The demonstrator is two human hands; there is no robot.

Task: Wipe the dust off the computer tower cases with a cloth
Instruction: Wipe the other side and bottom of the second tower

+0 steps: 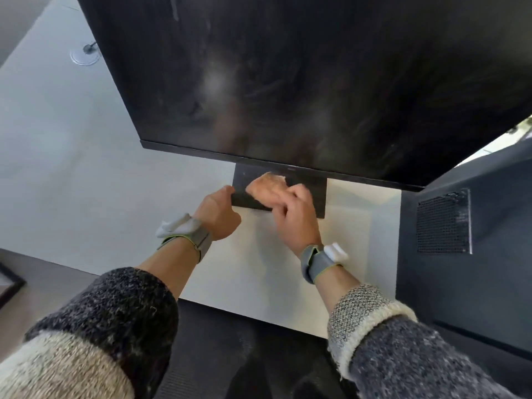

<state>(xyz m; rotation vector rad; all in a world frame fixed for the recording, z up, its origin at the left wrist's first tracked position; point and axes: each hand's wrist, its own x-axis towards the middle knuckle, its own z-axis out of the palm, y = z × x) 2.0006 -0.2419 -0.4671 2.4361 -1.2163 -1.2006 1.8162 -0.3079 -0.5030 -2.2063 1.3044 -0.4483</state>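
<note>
The fingers [283,210] of the right hand [298,223] are curled over a peach-coloured cloth [266,185] and hold it bunched against the top of the black monitor stand base [312,197]. This area is motion-blurred, so we cannot tell the exact placement of each finger. The left hand [218,214] grasps the left edge of the same base, its fingers wrapped round the near-left corner.

The computer tower case [466,283] stands at the right end of the white bench [57,154]. Its dark side panel faces us, with a perforated vent grille [443,223] in the upper part. We cannot tell what the case rests on. Neither hand nor the cloth touches it, and a strip of bare bench lies between the stand base and the case.

The monitor [288,82] dominates the view. Its dark, smeared screen overhangs the stand base and hides the rear of it, and its lower right corner overlaps the top of the tower case. We note the following items around the work area:

- A round cable grommet [85,54] is set in the bench at the far left.
- A grey wristband with a white module is worn on the left wrist [198,240] and another on the right wrist [319,262].
- Knitted sleeves [115,312] cover both forearms.
</note>
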